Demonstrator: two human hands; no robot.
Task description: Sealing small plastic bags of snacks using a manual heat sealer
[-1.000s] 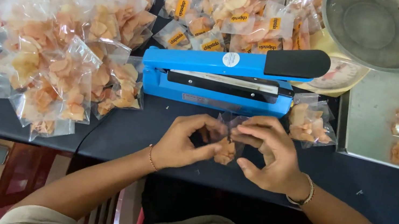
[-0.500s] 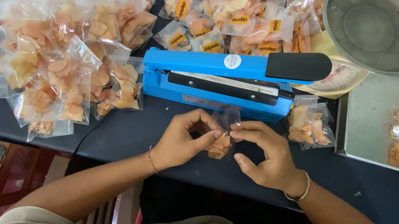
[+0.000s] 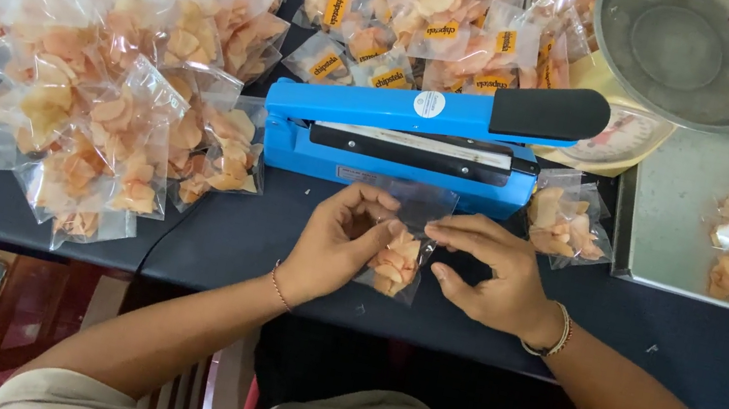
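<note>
Chip bag: a small clear bag of orange chips [image 3: 397, 258] lies on the dark surface [image 3: 257, 246] just in front of the sealer, its empty top pointing toward the machine.
Left grip: my left hand [image 3: 339, 248] has its fingertips pinched on the bag's left edge.
Right grip: my right hand [image 3: 494, 275] has thumb and forefinger closed on the bag's right upper edge.
Step in hand: by my reading, I am flattening the open mouth of the bag, not yet at the bar.
Next move: calls for a smooth, level mouth slid under the arm, chips kept low.
Sealer: the blue impulse heat sealer [image 3: 410, 143] sits with its black-handled arm down.
Around: sealed bags [image 3: 97, 78] heaped left, labelled bags [image 3: 420, 5] behind, one filled bag [image 3: 566, 220] right, a steel bowl [image 3: 696, 53] on a scale.
</note>
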